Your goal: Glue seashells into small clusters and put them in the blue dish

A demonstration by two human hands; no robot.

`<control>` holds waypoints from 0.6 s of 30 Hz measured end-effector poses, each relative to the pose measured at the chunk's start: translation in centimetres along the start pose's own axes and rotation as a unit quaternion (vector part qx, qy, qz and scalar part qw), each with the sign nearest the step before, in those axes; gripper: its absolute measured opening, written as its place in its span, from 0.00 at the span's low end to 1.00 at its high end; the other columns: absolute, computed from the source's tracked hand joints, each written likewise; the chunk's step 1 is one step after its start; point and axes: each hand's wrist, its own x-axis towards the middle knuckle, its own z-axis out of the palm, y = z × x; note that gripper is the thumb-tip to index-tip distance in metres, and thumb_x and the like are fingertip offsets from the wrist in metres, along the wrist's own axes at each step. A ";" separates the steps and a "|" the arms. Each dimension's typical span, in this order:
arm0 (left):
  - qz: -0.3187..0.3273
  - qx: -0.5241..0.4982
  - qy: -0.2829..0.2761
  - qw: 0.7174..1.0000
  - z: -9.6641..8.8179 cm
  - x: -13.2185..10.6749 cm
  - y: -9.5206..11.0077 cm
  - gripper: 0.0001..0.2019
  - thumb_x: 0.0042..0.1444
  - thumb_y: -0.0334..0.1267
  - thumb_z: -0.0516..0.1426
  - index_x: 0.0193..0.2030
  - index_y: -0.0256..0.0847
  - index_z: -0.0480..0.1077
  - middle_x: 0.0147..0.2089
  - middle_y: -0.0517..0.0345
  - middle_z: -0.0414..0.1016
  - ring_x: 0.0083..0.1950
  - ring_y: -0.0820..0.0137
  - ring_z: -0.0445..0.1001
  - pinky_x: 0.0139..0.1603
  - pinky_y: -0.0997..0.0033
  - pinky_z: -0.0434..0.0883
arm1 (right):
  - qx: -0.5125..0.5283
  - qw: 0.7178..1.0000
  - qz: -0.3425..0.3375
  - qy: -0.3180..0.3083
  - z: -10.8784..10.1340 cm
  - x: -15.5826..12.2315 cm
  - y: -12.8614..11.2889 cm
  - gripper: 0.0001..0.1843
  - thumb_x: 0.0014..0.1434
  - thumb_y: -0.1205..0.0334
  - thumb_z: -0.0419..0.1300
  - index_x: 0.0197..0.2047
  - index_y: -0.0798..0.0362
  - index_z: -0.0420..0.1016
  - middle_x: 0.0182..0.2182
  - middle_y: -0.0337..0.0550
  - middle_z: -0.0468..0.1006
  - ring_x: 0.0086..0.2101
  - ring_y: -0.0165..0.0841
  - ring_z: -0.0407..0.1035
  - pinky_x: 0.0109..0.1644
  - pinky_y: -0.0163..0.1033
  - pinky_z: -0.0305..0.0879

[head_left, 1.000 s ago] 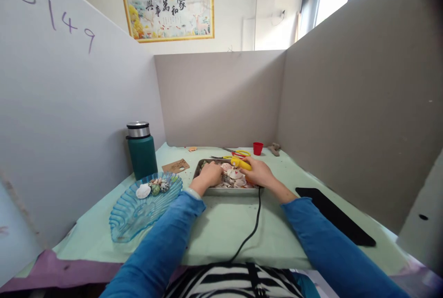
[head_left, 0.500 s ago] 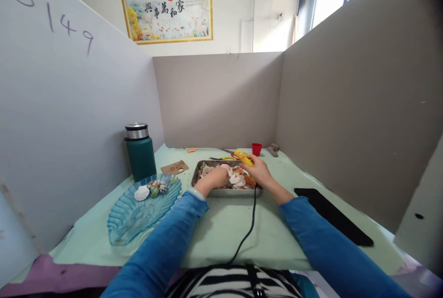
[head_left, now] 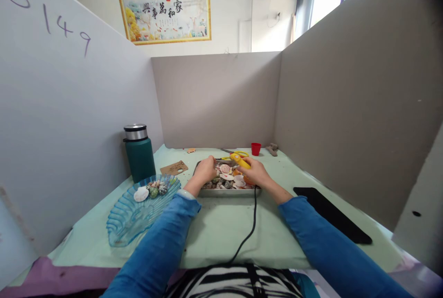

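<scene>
Right hand [head_left: 258, 172] grips a yellow tool [head_left: 240, 160]; left hand [head_left: 205, 171], over the tray [head_left: 226, 193], grip unclear. Cord [head_left: 254, 217] crossing the rim could snag, jerking the tool.

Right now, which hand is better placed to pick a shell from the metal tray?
Probably the left hand: it is at the metal tray, near the shells, though its grip is hidden. The right hand holds a yellow tool.
</scene>
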 end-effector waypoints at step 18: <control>0.064 0.059 -0.099 0.991 2.7 0.8 1.9 0.19 0.57 0.32 0.54 0.54 0.42 0.75 0.53 0.42 0.79 0.56 0.55 0.76 0.54 0.57 0.70 | -0.017 0.999 -0.033 -0.013 0.1 0.0 0.2 0.18 0.55 0.54 0.62 0.46 0.52 0.80 0.38 0.45 0.82 0.39 0.41 0.74 0.42 0.40 0.65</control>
